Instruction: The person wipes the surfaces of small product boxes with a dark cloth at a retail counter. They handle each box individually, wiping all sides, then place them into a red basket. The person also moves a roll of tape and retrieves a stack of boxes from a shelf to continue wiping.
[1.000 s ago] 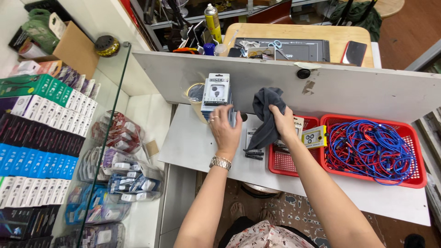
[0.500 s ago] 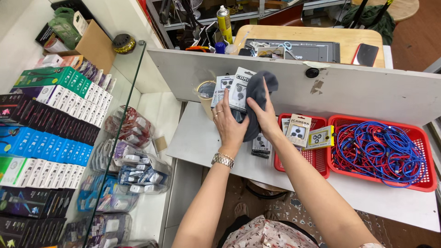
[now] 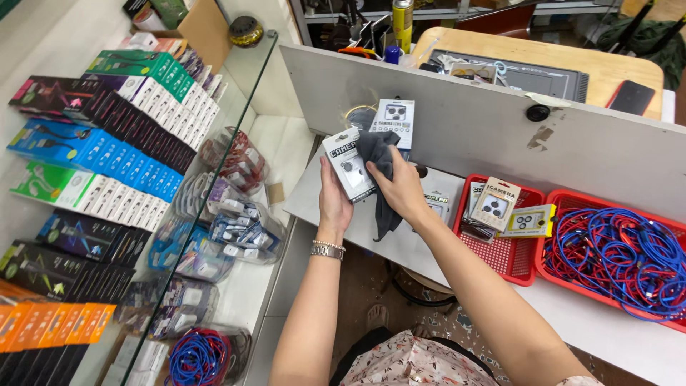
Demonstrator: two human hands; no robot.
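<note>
The left hand point(image 3: 334, 204) has its grip closed around a small white packet point(image 3: 348, 164), thumb along the near edge, tilting the face up toward the camera so it can be got at. The right hand point(image 3: 404, 189) has its grip bunched on a dark grey cloth point(image 3: 379, 161), pressed against the packet at about 3 o'clock of it, the loose tail hanging down over the white surface point(image 3: 314, 189). Both are held up in the air, clear of the surface. A second packet point(image 3: 393, 123) of the same kind sits just behind the cloth at 12 o'clock, propped against the grey partition point(image 3: 500, 136). Over at 3 o'clock, a red basket point(image 3: 511, 257) holds more of these small packets, and beyond it another red basket point(image 3: 572, 275) is full of blue and red cables point(image 3: 614, 254). At 9 o'clock, behind a glass panel point(image 3: 221, 179), rows of boxed goods point(image 3: 107, 143) stand on edge, spines out, easy to pick from.
</note>
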